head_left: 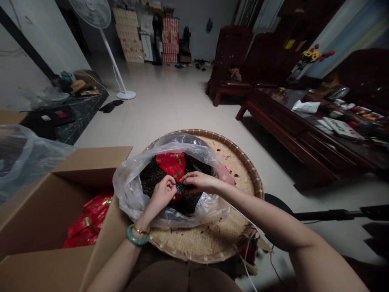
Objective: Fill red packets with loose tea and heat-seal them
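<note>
A small packet with a shiny, see-through dark upper part is between my hands, and some red shows just below it. My left hand, with a green bangle on the wrist, pinches its left side. From the right, my right hand has its fingers closed on the other edge; the fingertips are partly hidden. Both hands are over a large clear plastic bag of dark, dry tea-like leaves. Several red packets lie on the leaves. The bag stands on a round woven bamboo tray.
To the left, an open cardboard box holds several red packets. A black pole and a white cable are at the right. Beyond stand a white fan and a dark wooden table.
</note>
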Demonstrator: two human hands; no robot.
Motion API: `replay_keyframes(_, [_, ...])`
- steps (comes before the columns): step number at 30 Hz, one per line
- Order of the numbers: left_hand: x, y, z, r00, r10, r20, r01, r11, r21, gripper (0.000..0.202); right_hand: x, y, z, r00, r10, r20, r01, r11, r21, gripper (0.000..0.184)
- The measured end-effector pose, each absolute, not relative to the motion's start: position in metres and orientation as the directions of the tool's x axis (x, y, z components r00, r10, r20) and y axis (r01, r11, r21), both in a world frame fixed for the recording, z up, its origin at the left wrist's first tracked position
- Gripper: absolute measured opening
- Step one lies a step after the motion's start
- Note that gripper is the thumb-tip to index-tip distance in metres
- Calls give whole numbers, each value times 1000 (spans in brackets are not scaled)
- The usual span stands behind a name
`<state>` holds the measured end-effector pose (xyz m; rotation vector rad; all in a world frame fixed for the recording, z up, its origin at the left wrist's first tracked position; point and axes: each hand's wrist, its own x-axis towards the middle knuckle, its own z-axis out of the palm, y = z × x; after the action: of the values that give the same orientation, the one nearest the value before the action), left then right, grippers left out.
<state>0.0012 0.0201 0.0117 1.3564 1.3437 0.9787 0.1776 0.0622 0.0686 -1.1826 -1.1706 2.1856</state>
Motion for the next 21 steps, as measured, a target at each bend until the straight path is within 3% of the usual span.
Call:
replay_keyframes(6, [2, 21, 11, 62, 995, -81, 226, 65, 972, 11, 180, 62, 68, -615, 659, -433, 126, -461, -879, 20])
replay_keyframes(9, [2, 22, 10, 54, 995, -81, 229, 67, 971, 12, 183, 62, 75, -644, 669, -371, 323, -202, -925, 33])
replay_keyframes(12, [2, 23, 9, 54, 996, -77, 234, 63, 970, 13, 183, 60, 79, -658, 700, -276, 525, 164, -835, 40])
replay_keyframes(15, [3, 21, 9, 52, 996, -78, 252, 63, 966, 13, 179, 58, 79, -693, 691, -204, 606, 406, -684, 33])
replay_keyframes(21, [6, 16, 13, 75, 996, -50, 303, 25, 953, 11, 169, 55, 75, -701, 707, -89, 600, 518, -610, 24])
